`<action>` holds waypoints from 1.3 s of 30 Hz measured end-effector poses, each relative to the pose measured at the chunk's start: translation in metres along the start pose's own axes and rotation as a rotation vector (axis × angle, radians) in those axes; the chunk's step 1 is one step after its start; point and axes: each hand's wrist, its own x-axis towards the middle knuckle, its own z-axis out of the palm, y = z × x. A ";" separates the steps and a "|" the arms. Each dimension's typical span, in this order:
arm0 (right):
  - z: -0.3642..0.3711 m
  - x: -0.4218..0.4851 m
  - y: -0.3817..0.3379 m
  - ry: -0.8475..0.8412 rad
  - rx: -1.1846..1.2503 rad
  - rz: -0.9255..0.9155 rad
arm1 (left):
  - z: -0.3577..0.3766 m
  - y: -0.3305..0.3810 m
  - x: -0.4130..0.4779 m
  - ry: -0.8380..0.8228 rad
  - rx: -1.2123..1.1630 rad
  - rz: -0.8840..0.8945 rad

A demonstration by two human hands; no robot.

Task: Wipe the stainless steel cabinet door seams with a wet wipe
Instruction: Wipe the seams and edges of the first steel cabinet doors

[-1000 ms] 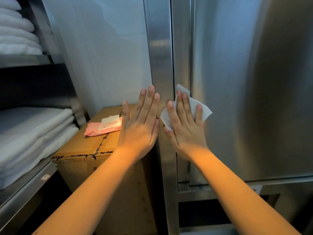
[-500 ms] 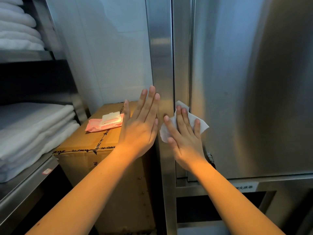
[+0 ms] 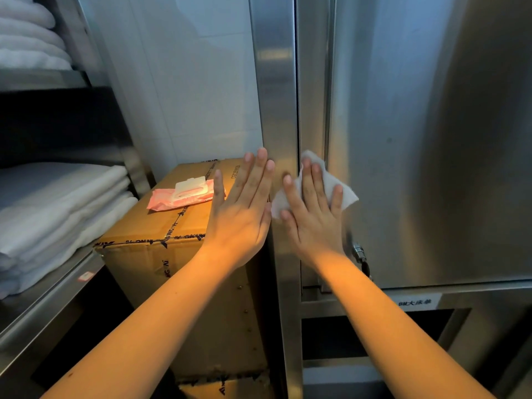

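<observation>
While the right hand presses it flat, the wet wipe sits on the steel where door and frame meet.
Wet wipe [image 3: 344,191]: one white sheet, crumpled, spread over the seam [image 3: 326,110] at the left edge of the cabinet door [image 3: 417,139]; its corners stick out above and to the right of the fingers.
Right hand [image 3: 312,217]: palm down on the wipe, fingers spread and pointing up, pinning the sheet against the metal rather than clenching it; forearm rises from the lower right.
Left hand [image 3: 244,214]: flat and unclenched, fingers straight and together, grasping nothing; it lies just left of the wipe, fingertips over the vertical frame post [image 3: 273,82].
Cabinet door: brushed stainless steel, shut, filling the area right of the wipe; a small metal latch [image 3: 358,251] shows just below the right wrist.
Label [image 3: 414,302]: one white strip with dark print, below the door's lower edge.
Cardboard box [image 3: 161,226]: one taped brown carton, left of the wipe and beside the frame post.
Wipes pack [image 3: 178,195]: one pink pack with a white lid, lying on top of the box.
Wall [image 3: 187,82]: pale tiles behind the box.
Shelf unit [image 3: 43,306]: metal, far left of the wipe, with folded white towels [image 3: 57,203] on two levels.
</observation>
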 end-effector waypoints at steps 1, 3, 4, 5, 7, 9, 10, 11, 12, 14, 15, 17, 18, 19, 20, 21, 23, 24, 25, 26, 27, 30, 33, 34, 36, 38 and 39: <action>-0.001 0.007 0.000 0.019 -0.006 0.001 | 0.001 0.000 -0.001 -0.021 0.012 -0.001; 0.000 0.005 0.001 0.014 -0.004 -0.007 | 0.003 0.000 -0.004 -0.046 0.021 -0.004; 0.003 -0.003 0.002 -0.004 0.002 -0.014 | 0.004 0.001 -0.007 -0.051 0.016 -0.010; 0.006 -0.016 0.003 -0.029 0.006 -0.020 | 0.005 0.003 -0.009 -0.060 0.008 -0.018; 0.014 -0.046 0.005 -0.086 -0.002 -0.030 | 0.007 0.007 -0.015 -0.082 -0.002 -0.028; 0.021 -0.073 0.007 -0.113 -0.022 -0.036 | 0.009 0.011 -0.021 -0.099 -0.008 -0.033; 0.023 -0.079 0.007 -0.106 -0.030 -0.038 | 0.011 0.012 -0.025 -0.107 -0.014 -0.034; 0.023 -0.078 0.007 -0.097 -0.027 -0.039 | 0.012 0.013 -0.028 -0.115 -0.016 -0.034; 0.021 -0.071 0.007 -0.090 -0.016 -0.038 | 0.014 0.014 -0.032 -0.122 -0.013 -0.030; 0.016 -0.046 0.006 -0.063 0.005 -0.027 | 0.017 0.015 -0.039 -0.128 -0.003 -0.026; 0.013 -0.032 0.006 -0.041 0.011 -0.019 | 0.017 0.016 -0.041 -0.120 -0.004 -0.026; 0.009 -0.012 0.005 0.006 0.016 -0.016 | 0.017 0.018 -0.044 -0.088 -0.012 -0.014; 0.010 -0.010 0.005 0.018 0.020 -0.020 | 0.017 0.018 -0.046 -0.080 -0.006 -0.001; 0.011 -0.014 0.005 0.018 0.029 -0.023 | 0.017 0.018 -0.049 -0.079 0.003 0.010; 0.014 -0.024 0.005 0.005 0.040 -0.019 | 0.018 0.018 -0.052 -0.078 0.012 0.015; 0.018 -0.039 0.004 -0.019 0.046 -0.013 | 0.019 0.018 -0.055 -0.079 0.020 0.017; 0.026 -0.076 0.006 -0.083 0.035 -0.010 | 0.022 0.020 -0.062 -0.090 0.031 0.022; 0.031 -0.094 0.007 -0.119 0.020 -0.014 | 0.023 0.020 -0.065 -0.103 0.033 0.026; 0.035 -0.110 0.009 -0.155 0.001 -0.018 | 0.024 0.021 -0.067 -0.118 0.032 0.030; 0.039 -0.122 0.010 -0.182 -0.021 -0.018 | 0.024 0.021 -0.069 -0.131 0.029 0.032; 0.041 -0.129 0.011 -0.196 -0.038 -0.014 | 0.025 0.021 -0.070 -0.140 0.028 0.033; 0.041 -0.122 0.010 -0.183 -0.016 -0.009 | 0.026 0.023 -0.073 -0.144 0.019 0.028; 0.035 -0.084 0.009 -0.108 0.029 -0.011 | 0.026 0.026 -0.076 -0.142 0.009 0.021; 0.034 -0.071 0.008 -0.075 0.034 -0.004 | 0.026 0.027 -0.076 -0.137 0.016 0.020; 0.035 -0.060 0.007 -0.035 0.040 0.013 | 0.025 0.031 -0.076 -0.126 0.023 0.012; 0.041 -0.077 0.006 -0.048 0.036 0.025 | 0.025 0.034 -0.076 -0.122 0.028 -0.001; 0.044 -0.093 0.006 -0.085 0.024 0.027 | 0.025 0.035 -0.076 -0.124 0.035 -0.007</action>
